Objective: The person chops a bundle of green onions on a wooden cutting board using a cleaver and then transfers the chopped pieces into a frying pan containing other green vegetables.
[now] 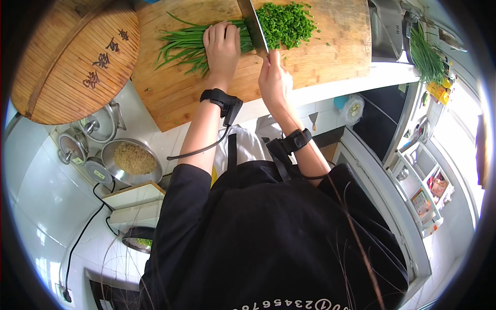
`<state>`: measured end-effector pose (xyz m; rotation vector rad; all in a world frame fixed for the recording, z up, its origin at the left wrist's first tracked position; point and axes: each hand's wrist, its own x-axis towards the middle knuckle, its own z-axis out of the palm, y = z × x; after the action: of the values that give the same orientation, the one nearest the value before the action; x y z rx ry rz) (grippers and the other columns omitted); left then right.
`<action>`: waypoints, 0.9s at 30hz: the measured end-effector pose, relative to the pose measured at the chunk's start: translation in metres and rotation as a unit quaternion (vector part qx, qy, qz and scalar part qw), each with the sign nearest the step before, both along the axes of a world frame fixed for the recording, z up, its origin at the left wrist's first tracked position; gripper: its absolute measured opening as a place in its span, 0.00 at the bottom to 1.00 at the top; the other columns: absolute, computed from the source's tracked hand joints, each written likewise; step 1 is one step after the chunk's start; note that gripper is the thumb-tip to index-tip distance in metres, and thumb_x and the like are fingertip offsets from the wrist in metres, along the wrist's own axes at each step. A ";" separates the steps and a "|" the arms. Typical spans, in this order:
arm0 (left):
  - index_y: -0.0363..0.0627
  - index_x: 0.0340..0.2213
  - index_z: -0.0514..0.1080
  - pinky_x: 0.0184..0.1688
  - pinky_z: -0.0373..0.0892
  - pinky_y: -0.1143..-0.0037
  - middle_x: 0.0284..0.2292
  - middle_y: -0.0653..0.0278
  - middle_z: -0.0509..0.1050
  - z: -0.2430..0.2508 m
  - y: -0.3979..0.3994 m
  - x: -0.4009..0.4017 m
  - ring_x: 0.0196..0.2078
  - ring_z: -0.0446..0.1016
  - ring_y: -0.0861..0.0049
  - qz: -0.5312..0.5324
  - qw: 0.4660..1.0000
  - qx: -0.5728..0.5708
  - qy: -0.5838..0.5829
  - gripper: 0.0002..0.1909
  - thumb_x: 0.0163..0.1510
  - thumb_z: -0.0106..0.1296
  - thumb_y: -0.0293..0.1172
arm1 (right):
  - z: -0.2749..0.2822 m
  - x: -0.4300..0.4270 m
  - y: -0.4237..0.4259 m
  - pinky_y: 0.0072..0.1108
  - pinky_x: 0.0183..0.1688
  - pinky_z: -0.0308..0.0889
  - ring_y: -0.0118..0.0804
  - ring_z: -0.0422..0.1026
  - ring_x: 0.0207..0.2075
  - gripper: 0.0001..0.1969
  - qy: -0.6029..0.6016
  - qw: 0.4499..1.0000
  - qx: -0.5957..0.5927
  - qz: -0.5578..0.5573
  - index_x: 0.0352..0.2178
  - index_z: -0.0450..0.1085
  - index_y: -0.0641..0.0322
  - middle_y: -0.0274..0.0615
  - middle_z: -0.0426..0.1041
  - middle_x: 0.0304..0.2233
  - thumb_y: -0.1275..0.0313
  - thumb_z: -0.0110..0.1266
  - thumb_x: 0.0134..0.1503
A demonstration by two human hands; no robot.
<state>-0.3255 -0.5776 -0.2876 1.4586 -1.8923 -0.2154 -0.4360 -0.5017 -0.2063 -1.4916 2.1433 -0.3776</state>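
Note:
My left hand [223, 50] presses down on a bundle of long green Chinese chives [182, 44], fingers curled close to the cut end. The leafy tips fan out to the left. In my right hand [274, 79] is the handle of a cleaver [254, 29], its blade standing at the bundle's right end. A pile of finely chopped chives [286, 25] lies just right of the blade. All of this rests on a large wooden cutting board [329, 62], with a few loose bits scattered over it. The blade's far end is cut off by the picture's top edge.
A round wooden lid [77, 58] bearing writing overlaps the board's left side. Below it stand a steel bowl of brownish crumbly food [133, 158] and lidded pots [101, 124]. More long green stalks [426, 54] lie at the far right, beside a metal appliance [387, 29].

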 end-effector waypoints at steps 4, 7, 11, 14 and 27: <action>0.42 0.30 0.70 0.50 0.62 0.65 0.35 0.60 0.70 0.001 0.000 0.000 0.40 0.69 0.63 0.002 1.000 0.001 -0.009 0.04 0.53 0.54 0.26 | 0.005 0.003 -0.004 0.45 0.26 0.65 0.61 0.72 0.24 0.06 -0.003 1.000 0.000 0.001 0.40 0.59 0.58 0.57 0.73 0.22 0.69 0.40 0.64; 0.42 0.30 0.69 0.50 0.63 0.65 0.35 0.60 0.69 0.001 0.000 0.000 0.40 0.68 0.63 -0.001 1.000 0.002 -0.020 0.05 0.53 0.55 0.27 | -0.001 0.001 -0.004 0.41 0.24 0.64 0.57 0.73 0.24 0.08 0.012 1.000 0.000 0.002 0.43 0.61 0.56 0.52 0.73 0.23 0.70 0.42 0.63; 0.43 0.31 0.68 0.50 0.63 0.65 0.35 0.60 0.69 0.000 0.000 0.000 0.40 0.68 0.63 0.001 1.000 0.005 -0.027 0.05 0.53 0.55 0.27 | -0.002 0.000 -0.004 0.41 0.24 0.64 0.56 0.73 0.24 0.08 0.017 1.000 0.017 0.000 0.43 0.61 0.56 0.52 0.73 0.23 0.70 0.42 0.63; 0.43 0.31 0.68 0.50 0.62 0.64 0.35 0.60 0.69 0.000 0.000 0.001 0.40 0.68 0.63 0.001 1.000 0.006 -0.025 0.05 0.53 0.54 0.27 | -0.003 0.002 -0.005 0.41 0.24 0.64 0.57 0.73 0.23 0.07 0.016 1.000 -0.020 0.011 0.42 0.60 0.56 0.53 0.73 0.23 0.70 0.42 0.63; 0.41 0.32 0.68 0.49 0.62 0.64 0.37 0.59 0.69 0.001 -0.001 0.000 0.42 0.67 0.61 0.000 0.999 0.018 -0.050 0.06 0.53 0.54 0.27 | -0.002 0.010 -0.012 0.44 0.26 0.70 0.60 0.75 0.24 0.11 0.058 0.990 0.119 0.040 0.42 0.56 0.61 0.56 0.75 0.23 0.75 0.43 0.56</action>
<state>-0.3258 -0.5783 -0.2870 1.5189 -1.9766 -0.1791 -0.4260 -0.5137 -0.2088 -1.4864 2.1225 -0.0058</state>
